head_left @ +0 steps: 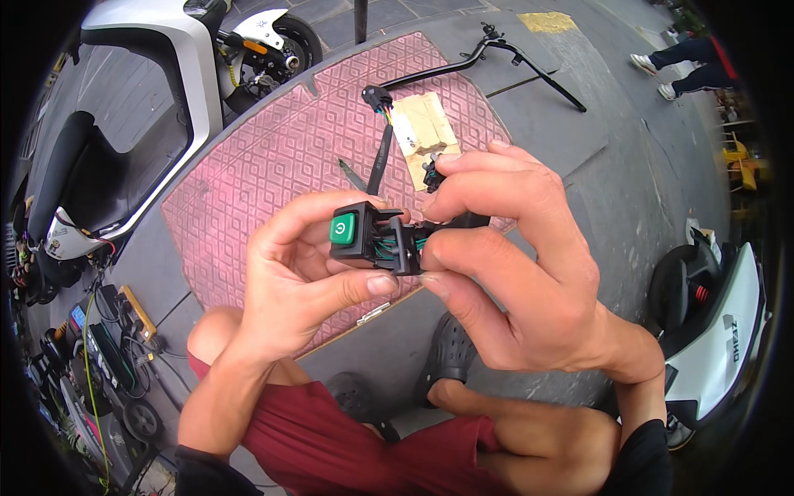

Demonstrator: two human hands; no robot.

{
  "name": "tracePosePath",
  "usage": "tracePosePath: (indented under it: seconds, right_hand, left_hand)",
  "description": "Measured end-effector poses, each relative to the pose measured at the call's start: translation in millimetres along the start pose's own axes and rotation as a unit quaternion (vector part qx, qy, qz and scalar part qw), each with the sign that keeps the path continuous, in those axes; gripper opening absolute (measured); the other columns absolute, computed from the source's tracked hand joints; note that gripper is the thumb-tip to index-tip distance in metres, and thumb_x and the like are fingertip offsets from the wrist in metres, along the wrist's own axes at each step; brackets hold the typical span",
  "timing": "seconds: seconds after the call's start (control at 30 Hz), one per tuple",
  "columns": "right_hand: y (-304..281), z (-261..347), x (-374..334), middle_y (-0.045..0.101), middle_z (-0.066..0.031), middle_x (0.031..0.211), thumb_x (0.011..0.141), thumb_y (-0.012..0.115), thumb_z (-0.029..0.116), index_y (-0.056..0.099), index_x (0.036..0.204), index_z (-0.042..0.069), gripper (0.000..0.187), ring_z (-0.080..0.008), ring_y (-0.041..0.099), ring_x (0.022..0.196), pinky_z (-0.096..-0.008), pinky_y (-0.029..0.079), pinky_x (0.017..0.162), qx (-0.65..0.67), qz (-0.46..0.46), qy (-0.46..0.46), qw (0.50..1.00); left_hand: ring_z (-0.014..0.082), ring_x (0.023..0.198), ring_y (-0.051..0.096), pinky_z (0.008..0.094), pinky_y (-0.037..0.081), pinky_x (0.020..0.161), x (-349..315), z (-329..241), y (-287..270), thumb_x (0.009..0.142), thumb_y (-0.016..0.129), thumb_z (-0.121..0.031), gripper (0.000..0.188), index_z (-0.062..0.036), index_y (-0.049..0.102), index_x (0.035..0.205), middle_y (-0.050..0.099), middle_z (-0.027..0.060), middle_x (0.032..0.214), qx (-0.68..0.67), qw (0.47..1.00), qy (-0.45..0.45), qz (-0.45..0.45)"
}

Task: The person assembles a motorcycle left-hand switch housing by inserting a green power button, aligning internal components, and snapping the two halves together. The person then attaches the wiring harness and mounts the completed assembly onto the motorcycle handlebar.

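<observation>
My left hand [285, 269] is closed round a small black switch housing with a green power button [342, 229], the button facing left. Thin green wires run from the back of the housing into a black plastic bracket [404, 248]. Thumb and index finger of my right hand [529, 269] pinch that bracket at its right side. Near the raised fingers of the right hand is a small black part with green wiring [432, 175]; whether those fingers touch it I cannot tell. Part of the wiring behind the bracket is hidden by my fingers.
A pink patterned board [248, 190] lies before me, with a piece of cardboard [423, 124], a slim black strip [380, 159] and a black bent handlebar [455, 66]. White scooters [157, 25] stand left and right [719, 331]. A person's legs [691, 62] show at upper right.
</observation>
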State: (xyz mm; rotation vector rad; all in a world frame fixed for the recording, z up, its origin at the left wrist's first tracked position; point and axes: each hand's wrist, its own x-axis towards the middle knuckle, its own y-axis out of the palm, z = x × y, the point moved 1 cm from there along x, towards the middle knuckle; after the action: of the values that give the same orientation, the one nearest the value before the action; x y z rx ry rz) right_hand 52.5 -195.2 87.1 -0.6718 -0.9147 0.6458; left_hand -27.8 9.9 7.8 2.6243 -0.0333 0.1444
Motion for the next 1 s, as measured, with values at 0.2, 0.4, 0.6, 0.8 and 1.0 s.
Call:
tracePosePath:
  seconds: [0.2, 0.4, 0.6, 0.8, 1.0]
  right_hand:
    - [7.5, -4.6, -4.3, 0.068, -0.0136, 0.114, 0.067, 0.08, 0.002, 0.071, 0.091, 0.004, 0.025, -0.0376, 0.065, 0.118, -0.0567, 0.047, 0.105, -0.014, 0.004, 0.001, 1.0]
    - [13.2, 2.8, -2.7, 0.068, -0.0096, 0.113, 0.065, 0.08, 0.006, 0.071, 0.086, 0.006, 0.023, -0.034, 0.064, 0.117, -0.0569, 0.047, 0.105, -0.07, 0.022, 0.008, 0.997]
    - [17.8, 7.1, -3.0, 0.068, -0.0068, 0.112, 0.063, 0.08, 0.011, 0.071, 0.083, 0.009, 0.023, -0.0309, 0.065, 0.113, -0.0554, 0.048, 0.103, -0.085, 0.005, 0.013, 0.996]
    - [27.5, 2.8, -7.6, 0.071, -0.0061, 0.107, 0.062, 0.079, 0.012, 0.071, 0.083, 0.008, 0.023, -0.0314, 0.068, 0.108, -0.0546, 0.05, 0.1, -0.112, -0.088, -0.015, 0.99]
    - [26.8, 4.7, -10.8, 0.072, -0.0065, 0.105, 0.06, 0.078, 0.012, 0.07, 0.081, 0.007, 0.022, -0.032, 0.068, 0.107, -0.0547, 0.051, 0.099, -0.163, -0.093, -0.022, 0.982]
  left_hand:
    - [0.0317, 0.119, 0.07, 0.0464, 0.062, 0.101, -0.3, 1.9, 1.8, 0.083, 0.077, 0.018, 0.061, 0.0039, 0.056, 0.137, 0.068, 0.0248, 0.13, -0.01, 1.0, -0.007, 0.01]
    - [0.0285, 0.115, 0.071, 0.0447, 0.063, 0.101, -0.5, -1.6, 1.0, 0.083, 0.077, 0.018, 0.059, 0.0057, 0.056, 0.137, 0.069, 0.0224, 0.127, 0.04, 0.999, -0.035, -0.001]
    - [0.0257, 0.12, 0.068, 0.0404, 0.061, 0.101, -4.3, 1.6, -0.7, 0.083, 0.081, 0.012, 0.061, 0.0062, 0.056, 0.139, 0.065, 0.0193, 0.131, -0.018, 0.998, -0.067, -0.008]
    - [0.0231, 0.122, 0.064, 0.038, 0.058, 0.103, -1.9, 0.1, 2.1, 0.083, 0.083, 0.007, 0.063, 0.0049, 0.054, 0.14, 0.063, 0.0155, 0.132, -0.052, 0.995, -0.084, -0.018]
    - [0.0224, 0.121, 0.065, 0.0369, 0.058, 0.103, -1.2, 1.9, 2.5, 0.084, 0.082, 0.008, 0.062, 0.0049, 0.054, 0.139, 0.063, 0.0151, 0.131, -0.035, 0.998, -0.048, 0.003]
